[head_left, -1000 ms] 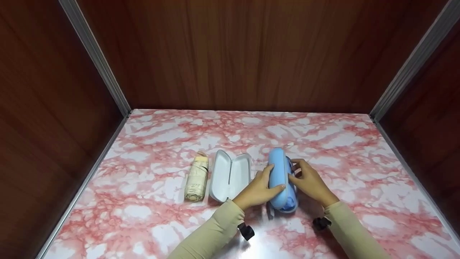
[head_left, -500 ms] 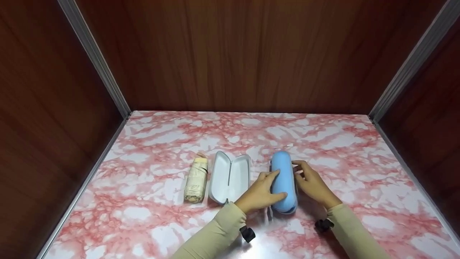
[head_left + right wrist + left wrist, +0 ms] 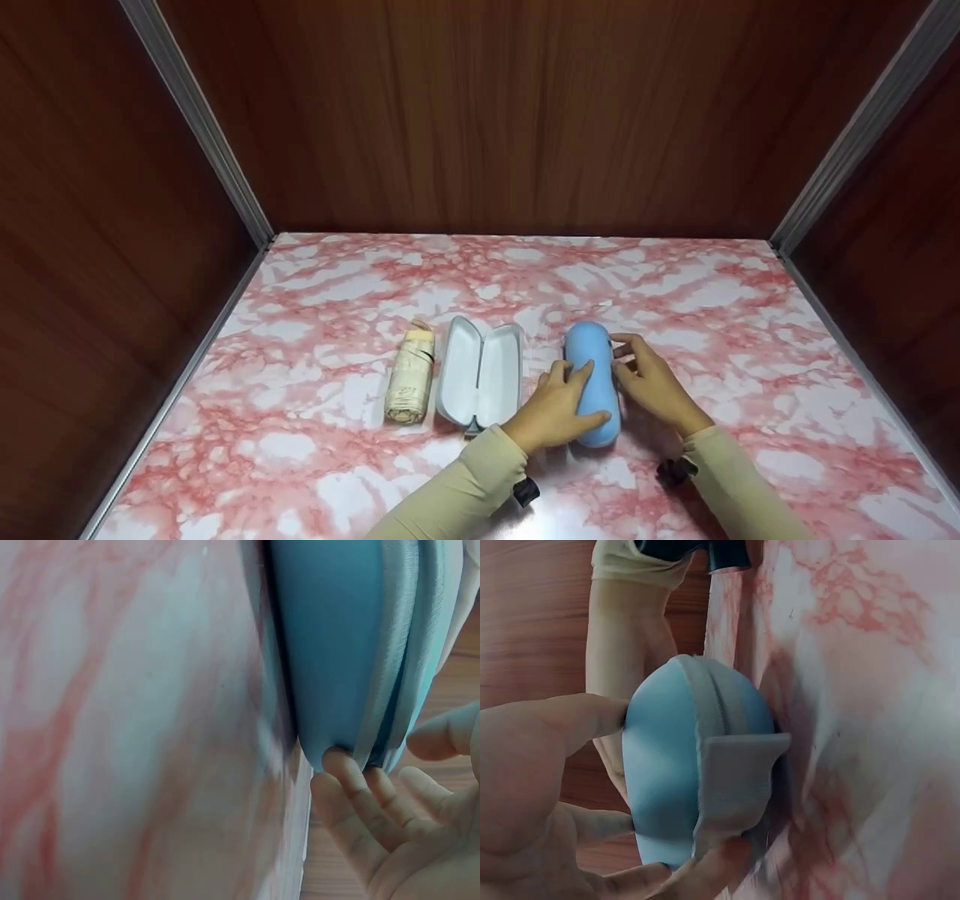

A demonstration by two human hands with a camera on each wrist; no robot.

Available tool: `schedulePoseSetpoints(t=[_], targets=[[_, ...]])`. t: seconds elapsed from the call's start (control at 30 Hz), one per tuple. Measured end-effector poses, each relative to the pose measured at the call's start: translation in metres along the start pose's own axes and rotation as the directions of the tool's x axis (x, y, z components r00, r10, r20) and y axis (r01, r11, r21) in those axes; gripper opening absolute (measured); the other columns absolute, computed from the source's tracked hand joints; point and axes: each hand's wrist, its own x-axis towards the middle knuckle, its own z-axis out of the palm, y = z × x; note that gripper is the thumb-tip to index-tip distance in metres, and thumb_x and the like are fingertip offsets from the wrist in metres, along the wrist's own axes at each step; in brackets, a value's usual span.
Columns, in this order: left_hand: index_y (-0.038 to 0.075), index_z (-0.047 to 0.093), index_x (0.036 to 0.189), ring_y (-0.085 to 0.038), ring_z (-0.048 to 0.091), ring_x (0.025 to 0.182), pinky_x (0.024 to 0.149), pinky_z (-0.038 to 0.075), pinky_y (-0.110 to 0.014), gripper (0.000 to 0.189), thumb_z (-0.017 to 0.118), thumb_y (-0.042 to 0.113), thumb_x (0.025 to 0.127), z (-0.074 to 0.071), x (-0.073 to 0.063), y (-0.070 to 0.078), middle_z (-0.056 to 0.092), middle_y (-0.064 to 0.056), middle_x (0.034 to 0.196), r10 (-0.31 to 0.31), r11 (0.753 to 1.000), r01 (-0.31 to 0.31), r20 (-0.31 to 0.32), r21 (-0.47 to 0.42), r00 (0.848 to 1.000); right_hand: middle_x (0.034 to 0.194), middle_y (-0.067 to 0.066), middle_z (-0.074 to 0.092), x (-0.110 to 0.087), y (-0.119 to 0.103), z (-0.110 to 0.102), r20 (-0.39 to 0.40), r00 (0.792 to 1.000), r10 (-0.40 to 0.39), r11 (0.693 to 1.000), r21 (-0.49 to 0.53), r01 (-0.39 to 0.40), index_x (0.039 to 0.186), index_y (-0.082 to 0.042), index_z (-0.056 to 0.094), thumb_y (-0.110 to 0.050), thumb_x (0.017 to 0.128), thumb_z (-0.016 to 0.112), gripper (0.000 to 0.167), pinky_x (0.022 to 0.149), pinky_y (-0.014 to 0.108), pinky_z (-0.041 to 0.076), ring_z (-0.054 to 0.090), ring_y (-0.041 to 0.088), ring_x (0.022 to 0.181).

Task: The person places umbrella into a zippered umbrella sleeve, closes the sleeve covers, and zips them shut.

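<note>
A light-blue zip case (image 3: 591, 375) lies lengthwise on the table with its lid down. My left hand (image 3: 556, 409) grips it from the left, thumb and fingers spread over the lid and side. Beside a grey fabric tab (image 3: 739, 784) sit some of its fingers in the left wrist view. My right hand (image 3: 651, 379) holds the case's right side, fingertips at the seam and lower half, thumb by the lid. A narrow gap runs between the zipper edges (image 3: 390, 690) there. The contents are hidden.
Left of the blue case lies an unfolded glasses case (image 3: 480, 375) with a pale inside. Further left is a beige folded umbrella (image 3: 409, 379) with a yellow end. Wood-grain panels (image 3: 525, 120) wall the marbled red-and-white table (image 3: 337, 465).
The blue case's lid has come down over the blue contents that showed on its right side. My left hand has shifted slightly right and toward me; the right hand stays at the side.
</note>
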Motion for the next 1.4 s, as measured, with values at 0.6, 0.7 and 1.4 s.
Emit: schedulePoseSetpoints(t=[0.6,0.7,1.4], targets=[[0.013,0.047,0.15,-0.027,0.052,0.107,0.083,0.053,-0.031,0.085,0.077,0.055,0.083,-0.002,0.009,0.006,0.043,-0.017,0.138,-0.009,0.999,0.009,0.002,0.053,1.0,0.136,0.029,0.042,-0.004,0.002,-0.017,0.464,0.868,0.176,0.852,0.37,-0.371,0.155,-0.002,0.012,-0.031,0.102,0.06,0.077,0.092,0.045,0.053,0.06,0.035,0.114],[0.014,0.048,0.15,-0.027,0.052,0.107,0.082,0.053,-0.032,0.085,0.077,0.056,0.082,-0.002,0.01,0.007,0.042,-0.018,0.14,-0.008,0.998,0.007,0.008,0.067,1.0,0.14,0.028,0.041,-0.004,0.001,-0.015,0.46,0.864,0.206,0.864,0.328,-0.381,0.156,-0.005,0.012,-0.036,0.098,0.066,0.085,0.093,0.044,0.053,0.056,0.035,0.12],[0.011,0.043,0.152,-0.026,0.055,0.109,0.082,0.053,-0.031,0.072,0.066,0.044,0.092,-0.017,0.019,0.007,0.036,-0.023,0.146,-0.004,0.996,-0.009,0.156,0.088,0.988,0.14,0.028,0.034,-0.003,0.002,-0.008,0.453,0.857,0.248,0.841,0.339,-0.422,0.161,-0.02,-0.006,-0.036,0.095,0.069,0.101,0.105,0.05,0.043,0.048,0.038,0.128]])
